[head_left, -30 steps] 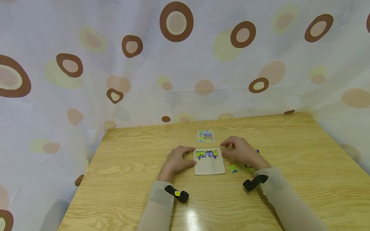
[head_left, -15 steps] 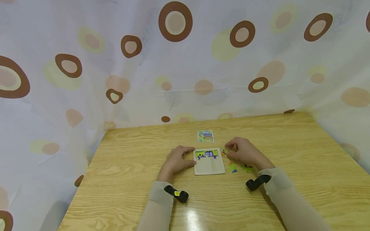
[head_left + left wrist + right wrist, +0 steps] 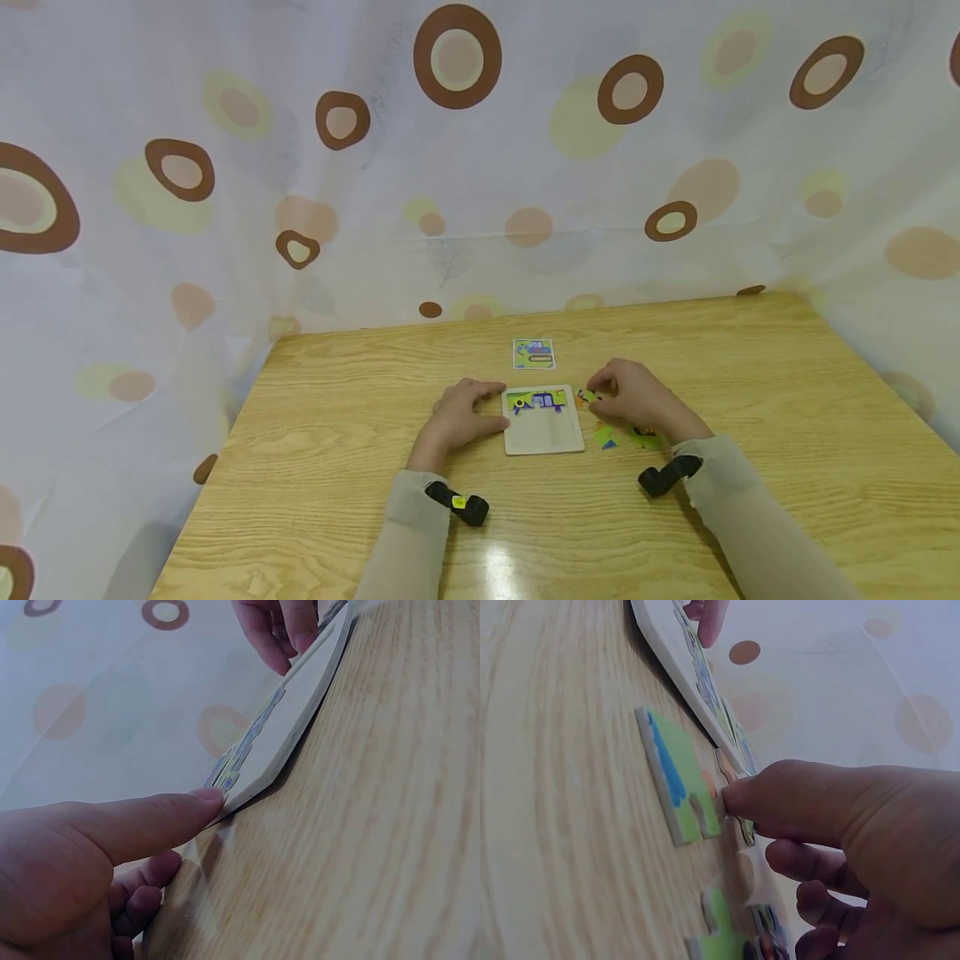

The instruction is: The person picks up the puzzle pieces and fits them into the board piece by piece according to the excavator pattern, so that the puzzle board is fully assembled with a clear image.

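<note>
A square jigsaw tray [image 3: 542,437] lies flat on the wooden table, with joined pieces showing part of a blue and green vehicle picture along its far side. My left hand [image 3: 461,414] touches the tray's left edge, index finger at the far corner and straight thumb [image 3: 161,819] lower down. Just off the right edge, my right hand [image 3: 636,398] pinches a small jigsaw piece [image 3: 583,397] between thumb and index finger. The right wrist view shows that piece [image 3: 745,827] partly hidden behind the thumb, low over the table.
Loose green jigsaw pieces [image 3: 605,436] lie right of the tray, one with a blue edge strip [image 3: 682,754]. More pieces [image 3: 717,915] sit nearer the right wrist. A picture card [image 3: 534,354] of the vehicle lies beyond the tray. Behind the table [image 3: 337,417] hangs a patterned cloth.
The right hand has drawn back a little to the right from the tray's edge, bringing the pinched piece into sight. The left hand and the tray have stayed put.
</note>
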A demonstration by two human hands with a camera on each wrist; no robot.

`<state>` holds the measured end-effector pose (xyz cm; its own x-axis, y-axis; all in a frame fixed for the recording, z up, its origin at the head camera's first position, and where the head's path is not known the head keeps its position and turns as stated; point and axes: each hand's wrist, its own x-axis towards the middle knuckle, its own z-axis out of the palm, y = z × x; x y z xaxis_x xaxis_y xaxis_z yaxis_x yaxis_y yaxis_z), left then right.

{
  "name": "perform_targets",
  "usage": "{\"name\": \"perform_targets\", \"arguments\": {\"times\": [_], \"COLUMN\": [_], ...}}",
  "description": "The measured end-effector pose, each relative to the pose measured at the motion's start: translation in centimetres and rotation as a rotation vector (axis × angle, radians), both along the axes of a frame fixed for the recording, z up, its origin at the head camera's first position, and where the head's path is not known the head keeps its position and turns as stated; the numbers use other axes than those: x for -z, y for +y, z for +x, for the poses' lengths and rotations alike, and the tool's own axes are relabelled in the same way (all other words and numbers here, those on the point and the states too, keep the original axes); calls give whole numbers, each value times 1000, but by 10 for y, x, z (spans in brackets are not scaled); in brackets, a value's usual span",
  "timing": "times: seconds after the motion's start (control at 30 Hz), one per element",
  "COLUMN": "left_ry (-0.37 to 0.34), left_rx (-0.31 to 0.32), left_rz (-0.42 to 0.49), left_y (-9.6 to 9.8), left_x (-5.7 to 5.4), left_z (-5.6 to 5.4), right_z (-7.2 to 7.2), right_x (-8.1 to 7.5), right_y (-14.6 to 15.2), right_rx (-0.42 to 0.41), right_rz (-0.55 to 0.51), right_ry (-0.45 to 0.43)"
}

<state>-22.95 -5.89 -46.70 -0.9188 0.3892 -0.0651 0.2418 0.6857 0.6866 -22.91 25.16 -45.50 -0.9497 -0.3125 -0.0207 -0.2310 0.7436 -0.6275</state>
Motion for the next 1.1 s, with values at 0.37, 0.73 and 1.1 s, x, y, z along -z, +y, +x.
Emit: {"name": "perform_targets", "arguments": {"times": [0.37,0.73,1.1], "left_ry": [18,24,17], "left_rx": [21,20,15], "left_rz": [-22,-27,-11], "left_y": [-2,0,1], "left_x": [1,0,-1], "left_z": [-1,-1,0], "right_z": [0,5,11], "right_x": [-4,-9,-17], "right_y": [0,-4,-20], "right_rx": [16,-48,-108], "right_rz": [-3,-99,-123], "right_ry": [-4,2,78]}}
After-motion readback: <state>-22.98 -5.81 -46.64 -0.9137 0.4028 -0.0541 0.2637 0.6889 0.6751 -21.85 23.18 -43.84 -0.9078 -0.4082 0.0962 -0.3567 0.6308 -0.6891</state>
